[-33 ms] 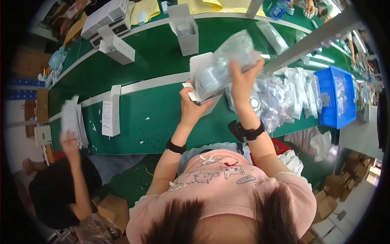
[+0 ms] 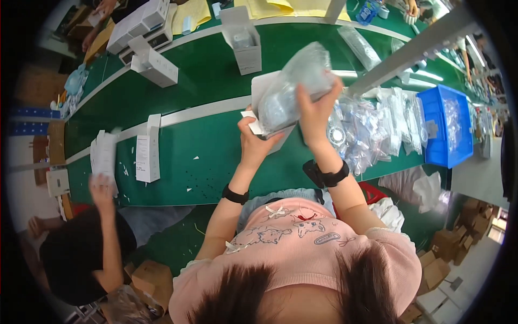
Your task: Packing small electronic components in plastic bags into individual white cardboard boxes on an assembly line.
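My left hand point(image 2: 254, 141) is closed around the lower side of an open white carton point(image 2: 263, 82), thumb at its front edge beside a raised flap. A clear plastic bag point(image 2: 307, 59) with a pale item inside rests partly in the carton's mouth and sticks out at the top right. My right hand point(image 2: 319, 110) grips the bag from the right, fingers and thumb pressed on the plastic. What lies inside the bag is too blurred to name. Bagged parts point(image 2: 359, 135) are piled on the green table just right of my right hand.
A blue bin point(image 2: 445, 129) holding clear bags stands at the right. Open white boxes point(image 2: 250, 56) stand on the far belt, and another white box point(image 2: 148, 156) lies at the left. A co-worker's hand point(image 2: 102, 189) touches white cartons. A grey metal post point(image 2: 404, 51) slants overhead.
My right hand and the bag have shifted slightly left. The co-worker's hand and the cartons by it have moved a little to the right.
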{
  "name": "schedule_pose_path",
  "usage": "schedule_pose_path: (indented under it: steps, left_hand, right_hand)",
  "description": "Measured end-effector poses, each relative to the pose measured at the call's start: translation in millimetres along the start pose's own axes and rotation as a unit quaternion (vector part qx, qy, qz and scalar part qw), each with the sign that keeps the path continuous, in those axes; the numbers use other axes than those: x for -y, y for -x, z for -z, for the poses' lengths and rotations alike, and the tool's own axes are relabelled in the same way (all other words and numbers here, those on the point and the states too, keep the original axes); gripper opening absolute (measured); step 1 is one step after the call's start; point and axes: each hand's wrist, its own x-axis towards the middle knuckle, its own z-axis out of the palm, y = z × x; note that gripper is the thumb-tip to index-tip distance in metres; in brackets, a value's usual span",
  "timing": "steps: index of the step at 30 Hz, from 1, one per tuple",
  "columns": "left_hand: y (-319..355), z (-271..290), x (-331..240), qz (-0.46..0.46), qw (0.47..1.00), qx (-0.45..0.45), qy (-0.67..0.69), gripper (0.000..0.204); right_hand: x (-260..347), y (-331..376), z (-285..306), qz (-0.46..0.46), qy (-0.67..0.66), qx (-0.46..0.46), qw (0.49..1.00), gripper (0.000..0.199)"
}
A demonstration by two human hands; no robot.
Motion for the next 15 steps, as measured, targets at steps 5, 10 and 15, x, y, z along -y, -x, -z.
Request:
schedule_pose_path:
  steps: [5, 10, 15]
  left_hand:
    - [31, -10, -1, 0.060, 0.995, -0.076, 0.011, 0.074]
    - [22, 11, -3, -0.062, 0.993, -0.104, -0.010, 0.072]
    - [33, 12, 16, -0.092, 0.991, -0.091, 0.031, 0.072]
  right_hand:
    - [15, 19, 30, 0.229, 0.205, 0.242, 0.920, 0.046]
    - [-48, -15, 73, 0.129, 0.172, 0.217, 0.952, 0.039]
    - [-147, -58, 91, 0.060, 0.551, 0.353, 0.754, 0.032]
